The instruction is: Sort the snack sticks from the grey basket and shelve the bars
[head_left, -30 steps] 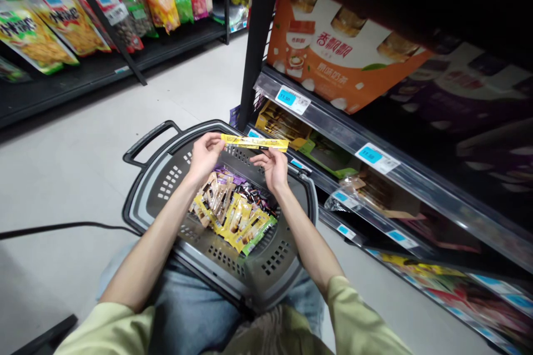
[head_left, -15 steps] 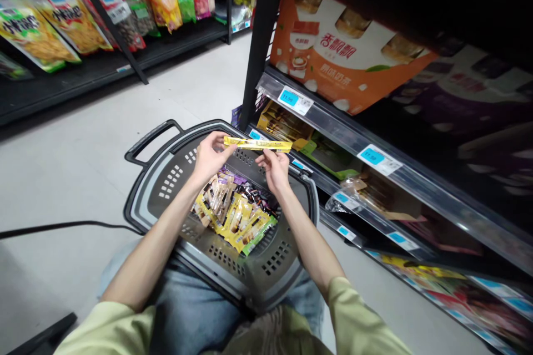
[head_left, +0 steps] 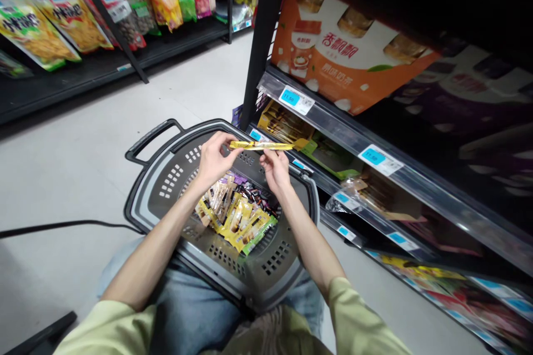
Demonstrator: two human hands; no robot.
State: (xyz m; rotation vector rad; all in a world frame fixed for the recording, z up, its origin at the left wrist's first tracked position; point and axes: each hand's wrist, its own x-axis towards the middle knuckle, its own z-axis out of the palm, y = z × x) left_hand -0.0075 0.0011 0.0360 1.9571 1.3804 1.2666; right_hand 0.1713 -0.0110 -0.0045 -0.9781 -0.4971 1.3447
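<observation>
A slim yellow stick packet [head_left: 261, 146] is stretched level between my two hands, above the far side of a dark shopping basket [head_left: 166, 147]. My left hand [head_left: 216, 156] pinches its left end between thumb and fingers. Near the right end, my right hand [head_left: 275, 169] grips it from below with the fingertips. Several more sachets [head_left: 239, 213] lie in a pile on the basket's bottom, in yellow, beige, purple, black and green wrappers. The basket rests at my lap, over jeans.
A black shelf rack on the right carries an orange drink carton [head_left: 328, 61], with yellow stick packets in an open box [head_left: 285, 122] below. Snack bags [head_left: 58, 22] fill the shelf across the aisle. The basket's handle [head_left: 154, 138] sticks out to the left.
The yellow packet has turned a little in my fingers, and its printed face shows less. My left hand has shifted slightly right along it.
</observation>
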